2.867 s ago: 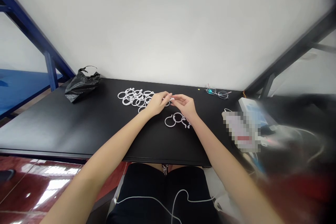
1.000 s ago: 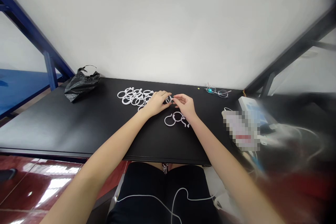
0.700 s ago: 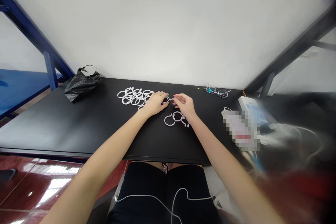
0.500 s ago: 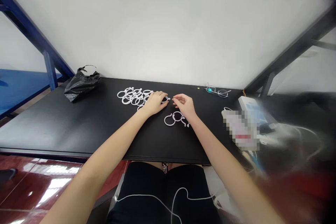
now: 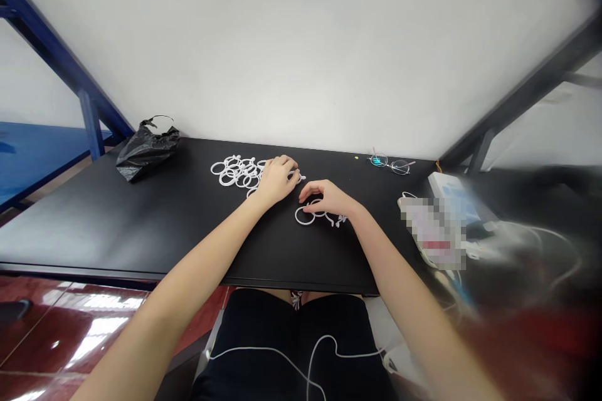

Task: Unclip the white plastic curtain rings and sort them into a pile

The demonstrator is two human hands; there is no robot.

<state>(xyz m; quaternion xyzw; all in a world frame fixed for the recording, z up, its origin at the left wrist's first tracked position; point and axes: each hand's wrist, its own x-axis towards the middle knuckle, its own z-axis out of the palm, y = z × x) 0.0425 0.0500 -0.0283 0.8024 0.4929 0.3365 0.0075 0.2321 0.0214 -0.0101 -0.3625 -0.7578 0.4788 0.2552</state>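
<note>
A cluster of white shower curtain rings (image 5: 235, 170) with small knobbed ends lies on the black table (image 5: 155, 219). My left hand (image 5: 278, 178) rests over the right side of this cluster, thumb and fingers apart. One ring pokes out past its fingertips; what lies beneath the palm is hidden. Nearer to me, a few separate rings (image 5: 305, 217) lie under and beside my right hand (image 5: 329, 198). Its thumb reaches the leftmost of them, while the other fingers arch above with a gap. I see nothing lifted in it.
A crumpled black plastic bag (image 5: 148, 149) sits at the back left. Eyeglasses (image 5: 389, 163) lie near the wall. On the right are a white box (image 5: 454, 197), a blurred-out object (image 5: 433, 232) and cables. A white cord (image 5: 263, 349) crosses my lap.
My right hand has come down toward me, from beside the left fingertips to over the separate rings. The left hand has shifted slightly, its fingers more bent.
</note>
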